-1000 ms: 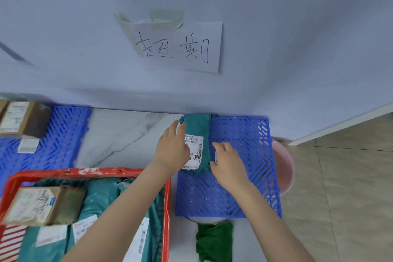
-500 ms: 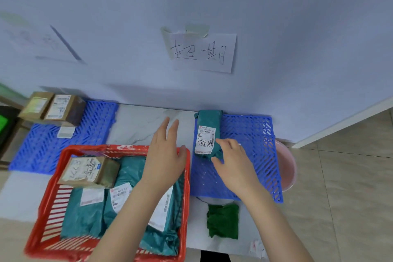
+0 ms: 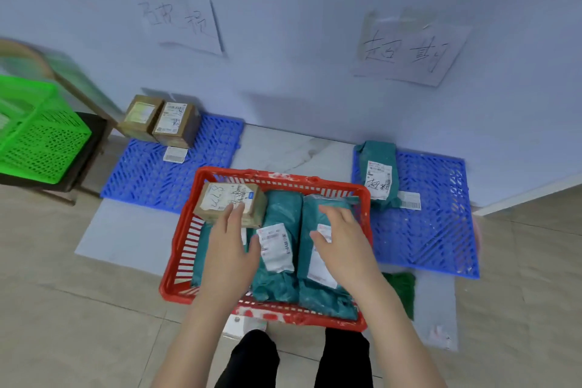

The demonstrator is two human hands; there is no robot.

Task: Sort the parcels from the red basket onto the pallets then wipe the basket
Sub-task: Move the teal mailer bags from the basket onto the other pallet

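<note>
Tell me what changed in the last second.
The left hand and right hand released their grip on the teal plastic mailer parcel, left it on the right blue plastic pallet, and drew back over the red plastic basket, open. The two brown cardboard boxes stayed put.

The red basket (image 3: 283, 179) sits between two blue pallets, holding a cardboard box (image 3: 220, 198) and several teal bags (image 3: 280, 280). The left grip (image 3: 230, 252) hovers, fingers straight, over the box's near edge; the right grip (image 3: 345, 246) spreads loosely above the rightmost bag (image 3: 321, 296). The left pallet (image 3: 201, 173) bears two brown boxes (image 3: 174, 123), the right pallet (image 3: 434, 230) one teal parcel (image 3: 379, 164). A green cloth (image 3: 401, 290) lies just right of the basket
</note>
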